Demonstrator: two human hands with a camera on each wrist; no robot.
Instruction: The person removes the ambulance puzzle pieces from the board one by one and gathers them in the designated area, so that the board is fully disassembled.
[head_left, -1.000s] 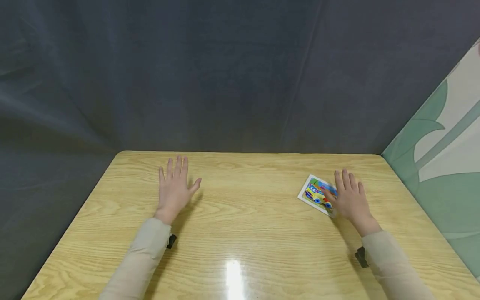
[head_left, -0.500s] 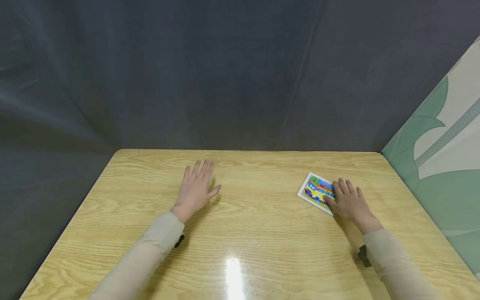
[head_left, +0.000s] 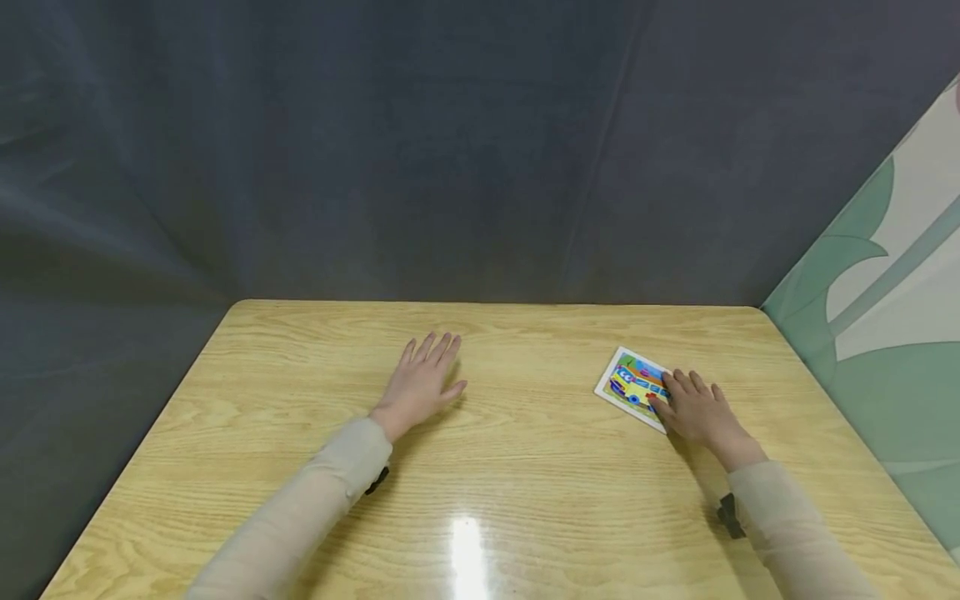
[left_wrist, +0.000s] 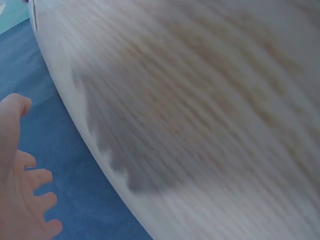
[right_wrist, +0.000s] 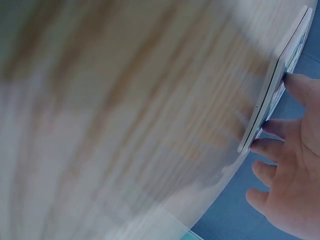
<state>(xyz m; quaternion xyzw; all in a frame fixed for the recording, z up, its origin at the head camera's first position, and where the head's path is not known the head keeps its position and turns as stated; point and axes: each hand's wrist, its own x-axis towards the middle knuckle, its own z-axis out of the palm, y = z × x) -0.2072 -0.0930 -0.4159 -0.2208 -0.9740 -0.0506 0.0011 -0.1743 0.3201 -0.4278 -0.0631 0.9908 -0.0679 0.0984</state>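
A flat white-bordered picture board point(head_left: 633, 390) with a cartoon yellow vehicle lies tilted on the right part of the table. My right hand point(head_left: 697, 417) is at its right edge, fingers loosely bent, with thumb and fingertips touching the picture side. In the right wrist view the board point(right_wrist: 280, 75) shows edge-on as a thin layered slab, and the right hand's thumb point(right_wrist: 300, 87) reaches over its face. Left of centre, my left hand point(head_left: 416, 392) hovers over bare wood with fingers spread and holds nothing. The left hand point(left_wrist: 20, 195) also shows at the left wrist view's edge, palm visible.
The light wood-grain table point(head_left: 495, 467) has a bright reflection near its front. A dark cloth point(head_left: 480, 150) hangs behind and to the left. On the right side is a green-and-white patterned panel point(head_left: 885, 333). Each wrist carries a small black device.
My left hand has moved right and lowered toward the middle of the table. The right hand has come down onto the board's right edge; the board has stayed in place.
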